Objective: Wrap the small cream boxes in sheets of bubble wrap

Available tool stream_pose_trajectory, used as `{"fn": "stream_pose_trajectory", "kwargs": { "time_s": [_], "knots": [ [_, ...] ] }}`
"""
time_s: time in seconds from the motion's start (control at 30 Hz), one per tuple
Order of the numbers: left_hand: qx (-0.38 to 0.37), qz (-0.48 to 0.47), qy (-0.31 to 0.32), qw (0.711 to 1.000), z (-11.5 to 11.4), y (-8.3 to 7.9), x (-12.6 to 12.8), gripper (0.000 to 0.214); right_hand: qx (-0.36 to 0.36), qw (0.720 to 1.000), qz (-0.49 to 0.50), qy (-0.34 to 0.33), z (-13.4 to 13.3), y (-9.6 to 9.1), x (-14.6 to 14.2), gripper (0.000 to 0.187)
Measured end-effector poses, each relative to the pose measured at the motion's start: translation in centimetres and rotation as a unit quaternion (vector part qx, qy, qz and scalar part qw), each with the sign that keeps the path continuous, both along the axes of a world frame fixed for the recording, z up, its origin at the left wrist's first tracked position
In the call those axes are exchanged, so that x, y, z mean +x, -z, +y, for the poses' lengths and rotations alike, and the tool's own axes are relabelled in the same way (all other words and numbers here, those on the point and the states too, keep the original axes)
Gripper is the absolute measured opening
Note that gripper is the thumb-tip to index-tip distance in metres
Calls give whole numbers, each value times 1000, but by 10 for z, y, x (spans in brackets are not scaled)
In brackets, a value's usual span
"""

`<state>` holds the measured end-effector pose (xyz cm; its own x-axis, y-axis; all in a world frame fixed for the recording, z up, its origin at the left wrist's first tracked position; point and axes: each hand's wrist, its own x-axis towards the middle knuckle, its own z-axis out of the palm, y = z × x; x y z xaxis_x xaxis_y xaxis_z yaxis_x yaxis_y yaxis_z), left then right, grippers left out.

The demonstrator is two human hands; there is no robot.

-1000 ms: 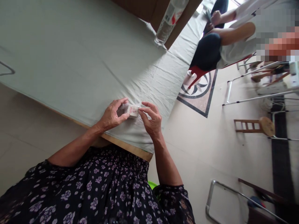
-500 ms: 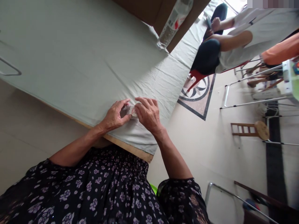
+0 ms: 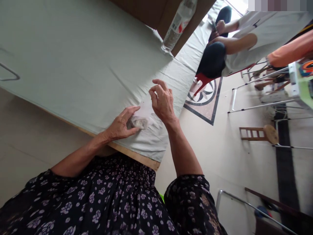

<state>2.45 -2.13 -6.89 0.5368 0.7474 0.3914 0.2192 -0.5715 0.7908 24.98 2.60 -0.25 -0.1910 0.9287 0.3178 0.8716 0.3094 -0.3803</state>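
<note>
On the pale green tablecloth [image 3: 93,71], near the front edge, lies a small clear plastic packet [image 3: 140,123] with something whitish inside. The fingers and thumb of my left hand [image 3: 121,123] curve around its left side and hold it. A thin, translucent whitish sheet of plastic [image 3: 146,108] shows just above the packet; whether it belongs to the packet I cannot tell. My right hand [image 3: 163,101] is up and to the right of the packet, thumb and forefinger curled together in a pinch. What lies between those fingertips is too small to make out.
A clear plastic bottle [image 3: 179,26] lies against a brown cardboard box [image 3: 146,13] at the back. A metal wire handle [image 3: 8,73] is at far left. Beyond the table's right side, a seated person [image 3: 239,45] holds a phone. A wooden stool [image 3: 259,134] stands on the floor.
My right hand has moved up and away from the packet, uncovering it and the whitish plastic sheet. My left hand has stayed around the packet.
</note>
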Motion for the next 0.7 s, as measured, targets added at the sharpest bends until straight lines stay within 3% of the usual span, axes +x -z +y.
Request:
{"fn": "stream_pose_trajectory", "kwargs": {
  "time_s": [0.23,0.33,0.4,0.53,0.63,0.7],
  "knots": [
    [-69,21,19,997,4,-5,-5,66,32,999,30,21,46,9,23,31],
    [-92,23,26,995,5,-11,-4,57,42,996,67,52,50,9,31,36],
    [-98,23,23,995,5,-14,-3,54,47,991,95,85,36,3,30,38],
    [-104,28,7,994,4,-17,-2,55,8,979,136,153,-26,-13,11,37],
    [-99,25,-2,995,4,-16,-2,58,-89,984,100,120,-65,-10,-12,36],
    [-91,24,-21,995,4,-14,0,54,-124,983,69,115,-76,0,-23,30]
  ]
}}
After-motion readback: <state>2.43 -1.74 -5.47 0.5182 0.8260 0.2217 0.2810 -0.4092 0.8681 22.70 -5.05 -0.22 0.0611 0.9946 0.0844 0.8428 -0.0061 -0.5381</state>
